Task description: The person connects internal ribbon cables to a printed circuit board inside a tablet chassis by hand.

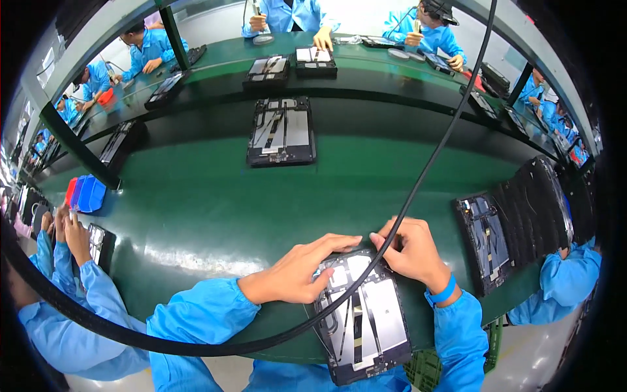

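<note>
An opened tablet (pixel 385 313) with bare silvery batteries, dark ribbon cables and a black frame lies tilted at the bench's near edge, in front of me. My left hand (pixel 297 269) reaches across its upper left corner, fingers stretched along the top edge and thumb over the inner parts. At the upper right corner my right hand (pixel 411 253) is closed, thumb and forefinger pinched together by the tablet's top edge. Whatever it pinches, if anything, is too small to make out. A blue band (pixel 443 291) circles the right wrist.
A thick black cable (pixel 428 166) loops across the view, passing over the tablet. Another opened tablet (pixel 282 134) lies farther back on the green bench (pixel 189 189). Stacked black trays (pixel 532 209) and a tablet stand right. Blue and red bins (pixel 88 194) and co-workers' hands (pixel 75 235) are left.
</note>
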The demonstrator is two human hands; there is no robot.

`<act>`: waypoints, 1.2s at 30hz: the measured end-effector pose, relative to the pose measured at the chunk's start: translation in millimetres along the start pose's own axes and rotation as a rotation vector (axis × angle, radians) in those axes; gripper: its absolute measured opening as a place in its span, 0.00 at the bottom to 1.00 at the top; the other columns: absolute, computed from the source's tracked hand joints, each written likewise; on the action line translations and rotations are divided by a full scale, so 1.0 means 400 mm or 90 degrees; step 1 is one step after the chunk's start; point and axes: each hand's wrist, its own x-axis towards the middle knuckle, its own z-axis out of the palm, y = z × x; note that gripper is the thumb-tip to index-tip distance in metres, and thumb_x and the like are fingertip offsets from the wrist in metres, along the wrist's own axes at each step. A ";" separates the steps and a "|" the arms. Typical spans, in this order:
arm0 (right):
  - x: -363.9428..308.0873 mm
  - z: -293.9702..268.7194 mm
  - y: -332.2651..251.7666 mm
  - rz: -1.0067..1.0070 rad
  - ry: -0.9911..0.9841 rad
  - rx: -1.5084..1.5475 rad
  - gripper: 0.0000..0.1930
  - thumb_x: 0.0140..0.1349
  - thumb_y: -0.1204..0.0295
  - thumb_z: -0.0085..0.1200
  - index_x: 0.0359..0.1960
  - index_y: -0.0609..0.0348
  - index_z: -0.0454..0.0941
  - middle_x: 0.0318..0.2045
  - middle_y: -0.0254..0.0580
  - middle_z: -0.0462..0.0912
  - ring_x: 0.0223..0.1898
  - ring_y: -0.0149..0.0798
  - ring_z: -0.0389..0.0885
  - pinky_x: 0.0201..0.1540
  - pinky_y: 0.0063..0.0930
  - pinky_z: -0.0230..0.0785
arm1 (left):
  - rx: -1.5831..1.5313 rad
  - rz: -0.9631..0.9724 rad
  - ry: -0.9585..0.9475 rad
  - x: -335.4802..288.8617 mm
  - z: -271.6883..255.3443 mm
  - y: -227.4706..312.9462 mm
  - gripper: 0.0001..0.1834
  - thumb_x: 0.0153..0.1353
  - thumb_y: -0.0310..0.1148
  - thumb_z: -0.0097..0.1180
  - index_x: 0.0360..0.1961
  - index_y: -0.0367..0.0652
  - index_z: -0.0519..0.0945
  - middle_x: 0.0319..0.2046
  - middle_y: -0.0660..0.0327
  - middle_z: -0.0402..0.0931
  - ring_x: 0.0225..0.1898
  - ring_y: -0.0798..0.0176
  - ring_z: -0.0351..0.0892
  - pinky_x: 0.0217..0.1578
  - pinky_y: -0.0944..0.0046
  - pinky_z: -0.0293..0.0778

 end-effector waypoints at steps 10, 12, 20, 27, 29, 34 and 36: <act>-0.040 0.039 -0.049 -0.221 -0.169 0.065 0.35 0.50 0.69 0.75 0.65 0.54 0.81 0.66 0.47 0.84 0.70 0.60 0.77 0.74 0.52 0.64 | 0.228 0.047 0.309 -0.054 0.049 0.016 0.19 0.60 0.16 0.61 0.53 0.39 0.83 0.49 0.51 0.85 0.50 0.44 0.84 0.53 0.47 0.79; -0.043 0.040 -0.031 -0.210 -0.199 0.041 0.29 0.58 0.68 0.63 0.64 0.56 0.82 0.66 0.49 0.83 0.66 0.56 0.77 0.66 0.49 0.66 | 0.223 0.044 0.258 -0.075 0.067 0.023 0.22 0.56 0.16 0.59 0.53 0.39 0.84 0.49 0.52 0.83 0.50 0.43 0.81 0.53 0.48 0.77; -0.080 0.023 -0.018 -0.140 -0.047 -0.180 0.15 0.56 0.69 0.67 0.45 0.60 0.86 0.34 0.42 0.77 0.39 0.49 0.75 0.43 0.41 0.66 | 0.253 0.068 0.167 -0.074 0.060 0.017 0.26 0.52 0.16 0.59 0.55 0.40 0.84 0.49 0.55 0.83 0.54 0.45 0.81 0.53 0.47 0.74; -0.084 0.000 -0.023 -0.250 -0.010 -0.148 0.09 0.53 0.69 0.71 0.33 0.54 0.85 0.28 0.36 0.71 0.32 0.43 0.65 0.38 0.40 0.57 | 0.111 -0.030 -0.059 -0.063 0.058 0.043 0.40 0.64 0.32 0.64 0.78 0.46 0.68 0.78 0.47 0.61 0.76 0.36 0.61 0.74 0.39 0.64; -0.090 -0.012 -0.026 -0.238 -0.042 -0.108 0.08 0.52 0.69 0.72 0.31 0.52 0.85 0.26 0.34 0.70 0.31 0.42 0.64 0.38 0.40 0.55 | 0.102 -0.045 -0.056 -0.059 0.062 0.048 0.40 0.64 0.32 0.65 0.78 0.47 0.68 0.77 0.47 0.62 0.76 0.36 0.61 0.74 0.39 0.64; -0.089 -0.004 -0.018 -0.229 -0.089 -0.015 0.08 0.49 0.70 0.74 0.26 0.50 0.84 0.22 0.30 0.71 0.30 0.40 0.63 0.38 0.38 0.52 | 0.089 -0.080 -0.069 -0.044 0.058 0.051 0.43 0.61 0.29 0.68 0.79 0.47 0.67 0.76 0.47 0.63 0.75 0.36 0.62 0.72 0.40 0.65; -0.095 0.005 -0.008 -0.221 -0.090 -0.004 0.08 0.49 0.70 0.74 0.26 0.50 0.84 0.22 0.30 0.72 0.29 0.40 0.63 0.38 0.38 0.51 | 0.089 -0.084 -0.071 -0.040 0.060 0.050 0.43 0.61 0.29 0.69 0.78 0.47 0.68 0.76 0.47 0.63 0.74 0.37 0.63 0.71 0.41 0.66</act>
